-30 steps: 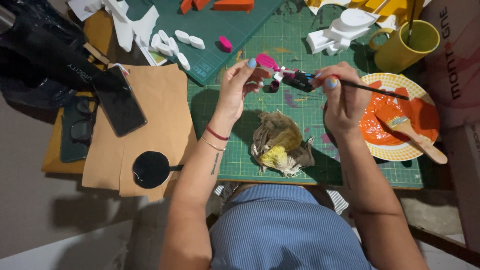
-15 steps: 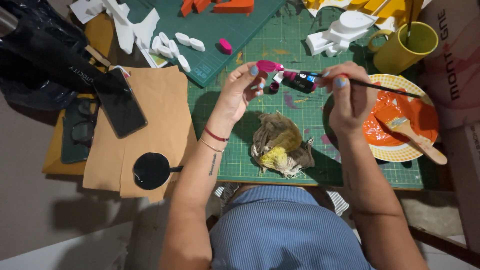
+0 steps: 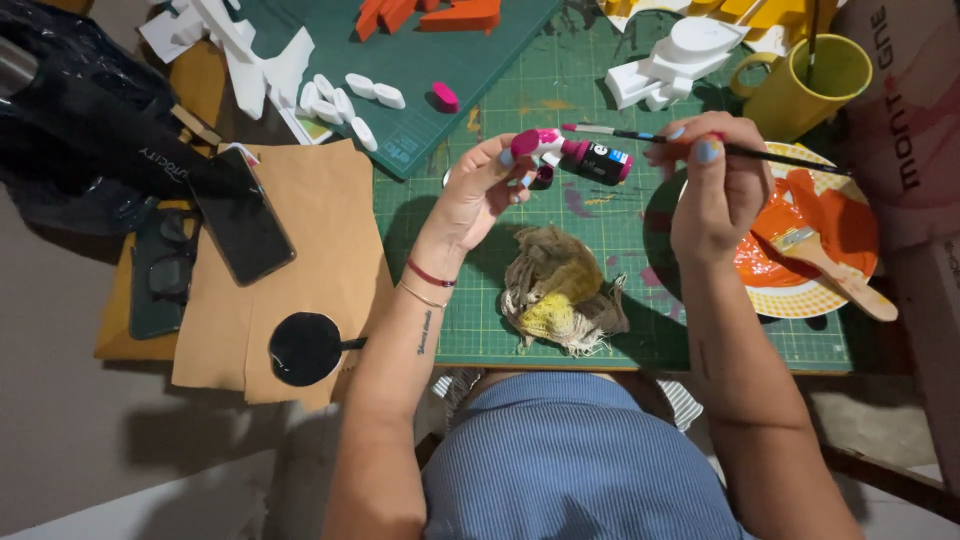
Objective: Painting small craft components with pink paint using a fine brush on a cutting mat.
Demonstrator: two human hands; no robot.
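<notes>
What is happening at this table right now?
A person sits at a green cutting mat. The left hand holds a small pink piece, and the right hand points a thin paintbrush at it. A small paint bottle lies just below. A plate with orange paint and a stained rag lie nearby.

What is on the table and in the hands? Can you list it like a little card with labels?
left hand: holds a small pink piece by its end
right hand: holds a thin brush, tip at the pink piece
paint bottle: dark, lying on the mat between the hands
mat: green, with a grid
rag: crumpled, stained yellow, near the body
plate: orange paint and a wide brush on it
mug: yellow, beyond the plate
phone: black, on brown paper
</notes>
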